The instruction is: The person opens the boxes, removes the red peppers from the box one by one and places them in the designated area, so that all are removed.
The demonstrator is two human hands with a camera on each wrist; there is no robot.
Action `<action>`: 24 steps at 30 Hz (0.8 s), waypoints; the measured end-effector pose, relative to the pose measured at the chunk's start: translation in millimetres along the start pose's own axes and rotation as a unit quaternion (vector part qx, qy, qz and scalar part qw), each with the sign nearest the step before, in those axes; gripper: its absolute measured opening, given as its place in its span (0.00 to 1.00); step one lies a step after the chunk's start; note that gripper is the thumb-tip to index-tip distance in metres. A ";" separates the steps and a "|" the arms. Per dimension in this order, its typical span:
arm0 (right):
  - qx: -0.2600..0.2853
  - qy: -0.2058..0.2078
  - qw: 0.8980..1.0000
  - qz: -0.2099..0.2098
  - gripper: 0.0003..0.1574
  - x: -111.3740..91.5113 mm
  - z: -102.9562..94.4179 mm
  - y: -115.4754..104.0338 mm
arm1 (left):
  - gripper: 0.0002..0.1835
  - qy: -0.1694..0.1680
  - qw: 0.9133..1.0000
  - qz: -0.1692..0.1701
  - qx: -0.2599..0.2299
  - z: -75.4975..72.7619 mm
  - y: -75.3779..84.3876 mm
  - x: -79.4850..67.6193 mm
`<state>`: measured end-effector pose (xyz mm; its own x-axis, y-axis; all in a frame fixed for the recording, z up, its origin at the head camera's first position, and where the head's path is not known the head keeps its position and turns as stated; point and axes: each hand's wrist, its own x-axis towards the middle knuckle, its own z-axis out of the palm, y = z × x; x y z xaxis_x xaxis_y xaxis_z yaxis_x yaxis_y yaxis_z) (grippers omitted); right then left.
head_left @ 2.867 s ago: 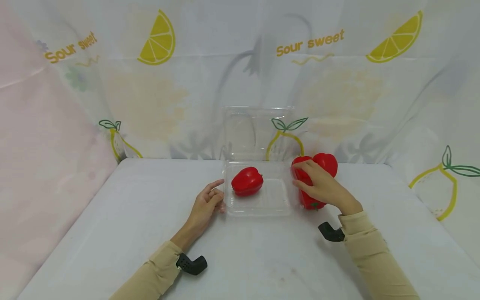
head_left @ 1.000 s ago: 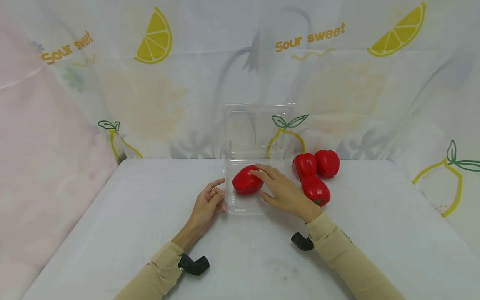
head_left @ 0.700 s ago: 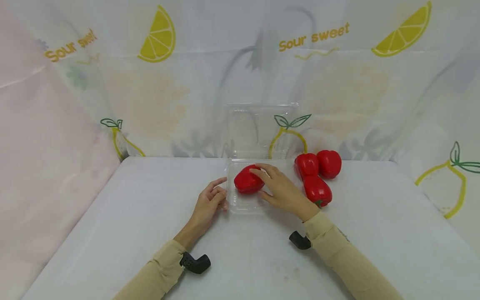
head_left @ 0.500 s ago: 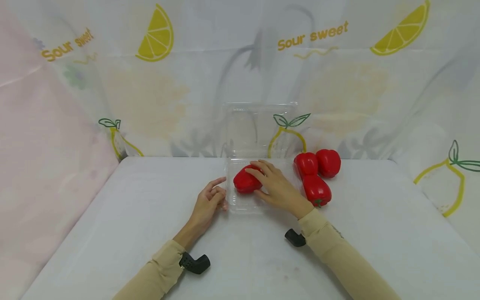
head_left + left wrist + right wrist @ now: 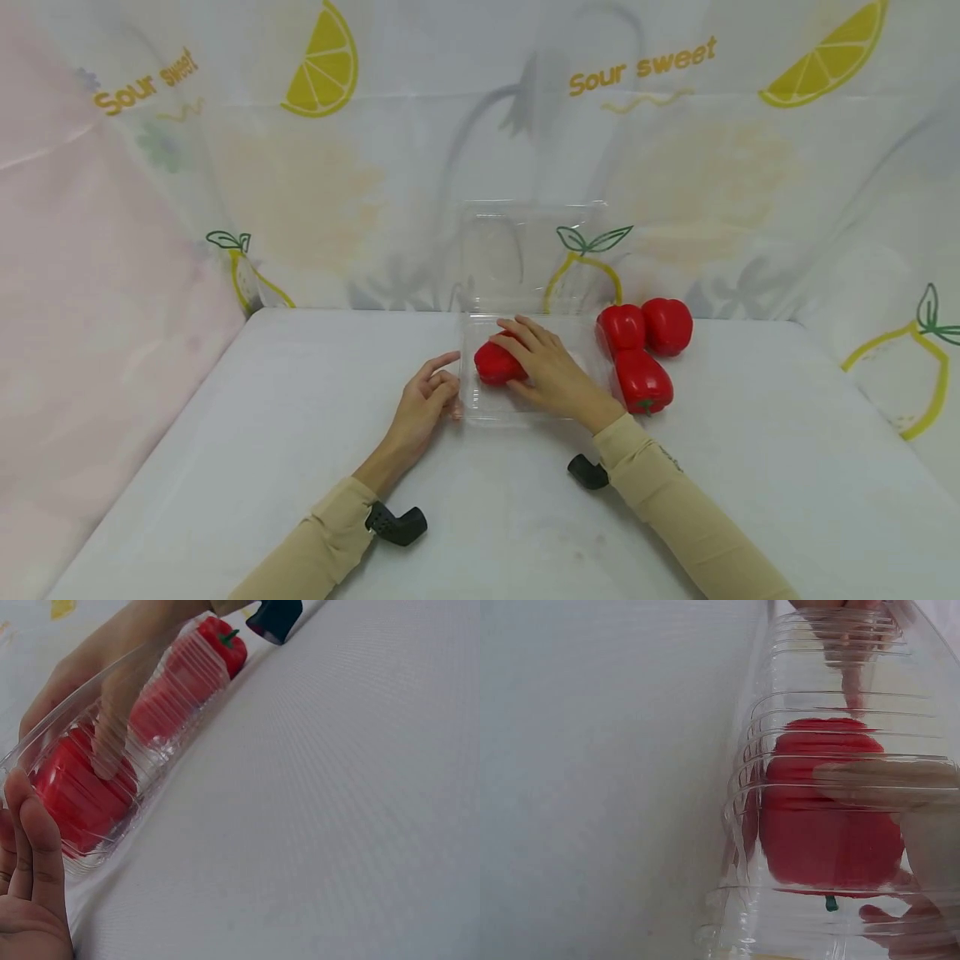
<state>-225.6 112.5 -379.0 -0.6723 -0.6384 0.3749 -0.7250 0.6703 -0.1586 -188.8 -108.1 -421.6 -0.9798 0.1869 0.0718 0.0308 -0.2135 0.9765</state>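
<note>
A clear plastic clamshell box [image 5: 486,407] lies on the table, its lid [image 5: 517,258] standing up at the back. Inside, toward the left, is a red bell pepper [image 5: 492,364]. My right hand [image 5: 551,371] reaches in from the right and grips this pepper, fingers over its top and thumb on the near side. Through the ribbed wall in the right wrist view, the pepper [image 5: 832,847] shows its green stem. My left hand [image 5: 420,408] rests against the box's left wall with loosely bent fingers; in the left wrist view its fingers [image 5: 43,847] touch the plastic.
Right of the box are three more red bell peppers: one in front [image 5: 642,381], one behind it [image 5: 621,325] and one at the back right [image 5: 667,325]. A printed curtain [image 5: 420,167] hangs behind the white table [image 5: 225,433].
My right hand has moved left from the peppers outside to the one in the box, and its fingers have closed further around it. My left hand has stayed at the box's side.
</note>
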 end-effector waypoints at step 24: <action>-0.005 0.011 1.000 0.014 0.44 -3.5 -4.3 -3.4 | 0.26 -0.005 1.000 0.002 0.003 -1.0 0.3 -0.2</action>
<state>-220.2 114.0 -375.9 -0.6886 -0.6107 0.3910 -0.7042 0.6917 -0.1600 -188.8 -109.2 -421.5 -0.9776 0.1957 0.0777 0.0360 -0.2081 0.9774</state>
